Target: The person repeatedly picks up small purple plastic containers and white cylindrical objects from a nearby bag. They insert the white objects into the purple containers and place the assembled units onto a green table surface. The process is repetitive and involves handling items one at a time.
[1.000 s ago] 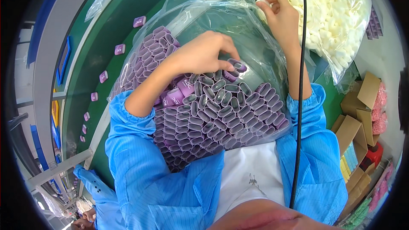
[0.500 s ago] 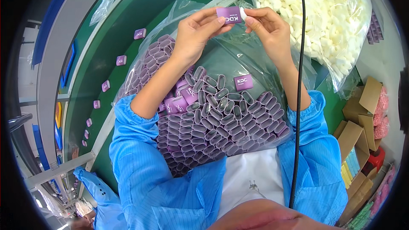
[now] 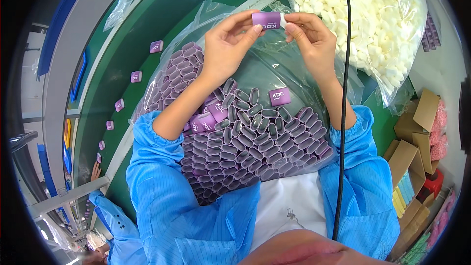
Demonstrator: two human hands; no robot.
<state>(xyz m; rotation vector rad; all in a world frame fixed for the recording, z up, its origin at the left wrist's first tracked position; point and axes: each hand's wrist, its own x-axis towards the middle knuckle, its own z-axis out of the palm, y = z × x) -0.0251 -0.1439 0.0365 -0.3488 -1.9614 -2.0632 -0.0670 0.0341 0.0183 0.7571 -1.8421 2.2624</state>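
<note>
Above the far edge of the pile, my left hand (image 3: 228, 44) pinches a small purple oval sleeve (image 3: 266, 20) between thumb and fingers. At the sleeve's right end my right hand (image 3: 314, 39) closes its thumb and fingers on a small white foam piece (image 3: 282, 20). Part of that piece seems to sit inside the sleeve; fingertips hide the rest. Below my hands lies a clear plastic bag with many purple sleeves (image 3: 245, 142), most standing with their hollow ends up. One single purple sleeve (image 3: 279, 96) lies flat on the plastic.
A large clear bag of cream-white foam pieces (image 3: 363, 24) stands at the far right. On the left, a green conveyor belt (image 3: 117, 127) carries several purple pieces. A black cable (image 3: 348, 68) hangs down the view. Cardboard boxes (image 3: 412, 167) stand right; a co-worker's blue sleeve (image 3: 115, 223) shows lower left.
The white piece shows less at the sleeve's end than before, and my right fingers are closer to it. Purple pieces on the belt have shifted toward the near left.
</note>
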